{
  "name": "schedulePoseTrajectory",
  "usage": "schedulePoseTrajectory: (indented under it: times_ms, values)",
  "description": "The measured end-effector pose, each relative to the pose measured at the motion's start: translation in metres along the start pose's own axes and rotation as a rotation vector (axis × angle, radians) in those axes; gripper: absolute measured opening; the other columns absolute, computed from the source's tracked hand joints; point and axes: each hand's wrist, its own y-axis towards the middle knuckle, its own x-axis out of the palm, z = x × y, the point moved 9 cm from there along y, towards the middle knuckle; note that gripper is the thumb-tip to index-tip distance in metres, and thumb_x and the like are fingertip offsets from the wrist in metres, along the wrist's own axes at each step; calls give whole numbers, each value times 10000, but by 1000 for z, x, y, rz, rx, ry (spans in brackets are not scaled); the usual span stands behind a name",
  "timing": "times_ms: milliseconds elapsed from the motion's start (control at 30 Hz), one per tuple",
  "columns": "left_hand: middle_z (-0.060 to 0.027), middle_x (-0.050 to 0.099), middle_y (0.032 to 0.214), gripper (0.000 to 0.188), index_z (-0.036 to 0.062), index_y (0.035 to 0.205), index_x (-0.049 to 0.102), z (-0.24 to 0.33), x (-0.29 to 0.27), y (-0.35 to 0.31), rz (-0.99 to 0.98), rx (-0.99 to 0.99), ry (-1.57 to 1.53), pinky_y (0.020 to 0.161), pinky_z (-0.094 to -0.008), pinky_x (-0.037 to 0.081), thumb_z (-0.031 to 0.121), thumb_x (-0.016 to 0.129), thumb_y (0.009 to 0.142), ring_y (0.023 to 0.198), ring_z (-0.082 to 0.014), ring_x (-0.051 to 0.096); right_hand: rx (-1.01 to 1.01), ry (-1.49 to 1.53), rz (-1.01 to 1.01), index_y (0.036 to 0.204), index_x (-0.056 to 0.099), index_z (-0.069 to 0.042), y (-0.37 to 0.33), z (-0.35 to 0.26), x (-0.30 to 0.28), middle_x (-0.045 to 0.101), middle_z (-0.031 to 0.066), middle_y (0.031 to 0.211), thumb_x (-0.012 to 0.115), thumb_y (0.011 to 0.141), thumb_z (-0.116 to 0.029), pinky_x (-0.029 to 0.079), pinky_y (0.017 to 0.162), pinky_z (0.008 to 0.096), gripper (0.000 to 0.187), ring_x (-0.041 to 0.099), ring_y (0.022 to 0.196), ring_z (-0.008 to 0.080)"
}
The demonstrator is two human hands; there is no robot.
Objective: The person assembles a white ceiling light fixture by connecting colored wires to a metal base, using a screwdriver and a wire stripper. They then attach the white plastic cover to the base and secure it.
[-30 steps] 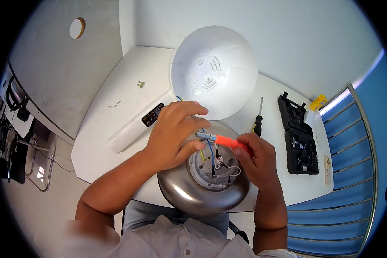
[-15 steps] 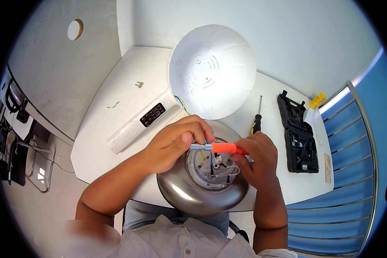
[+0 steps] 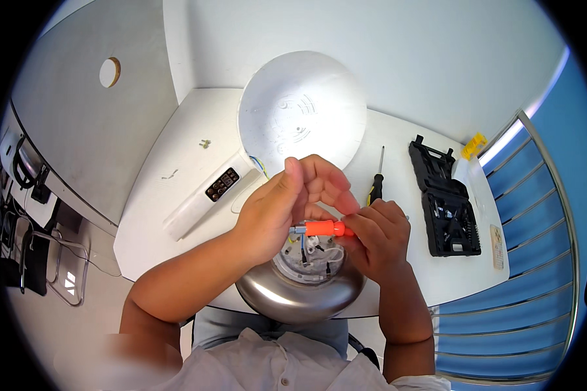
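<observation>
My right hand (image 3: 378,240) pinches the red end of an orange-handled screwdriver (image 3: 321,228), held level with its thick metal shaft pointing left. My left hand (image 3: 270,212) is open beside the shaft, its thumb raised and fingers extended past the handle. Below both hands lies a rounded steel pot (image 3: 300,296), its underside up. Wires and connectors (image 3: 316,251) show on that underside, partly hidden by the hands. Beyond stands a white plastic bowl-shaped housing (image 3: 300,107) with a long handle (image 3: 199,202) bearing a dark button panel and coloured wires at the joint.
A yellow-and-black screwdriver (image 3: 376,186) lies on the white table (image 3: 143,221), right of the housing. An open black tool case (image 3: 447,205) is farther right, near a yellow object (image 3: 474,146). Small screws (image 3: 205,143) lie at the left. A metal railing (image 3: 541,195) borders the right side.
My left hand has let go of the screwdriver's metal shaft and opened, its fingers spreading upward. My right hand still grips the handle. The view has shifted slightly.
</observation>
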Motion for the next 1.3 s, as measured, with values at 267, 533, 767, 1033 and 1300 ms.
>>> schedulePoseTrajectory:
  times_ms: [267,533,767,1033,1300]
  values:
    - [-175,612,1029,620,27,983,534,-11,0,-4,13,-63,-44,830,-367,519,596,288,959,953,-226,617,-5,-48,-30,786,549,-122,1,-6,1,526,-27,688,737,691,-295,328,522,301,273,480,604,147]
    - [-173,593,1133,532,41,995,550,-14,-5,-10,91,-77,21,865,-378,511,531,342,981,1037,-226,587,12,-92,-116,771,516,-137,-2,-7,10,498,-24,666,721,695,-298,356,533,305,271,497,616,152]
    - [-158,601,1128,527,40,993,553,-15,-7,-13,88,-106,69,874,-376,503,526,349,981,1064,-223,577,60,-59,-142,788,531,-134,-2,-6,15,509,-12,671,726,688,-286,386,542,313,267,508,615,165]
    - [-134,615,1105,599,55,1048,557,-7,-20,-3,170,-72,128,803,-314,491,583,282,974,987,-181,597,218,70,-161,837,575,-98,-6,9,24,538,19,652,735,724,-229,398,545,340,236,526,598,204]
    - [-79,641,952,601,63,1038,555,-21,-54,4,390,-38,-130,660,-247,477,589,272,974,802,-139,627,241,26,-128,838,585,-89,-7,19,23,569,26,662,724,767,-231,397,549,340,212,534,598,207]
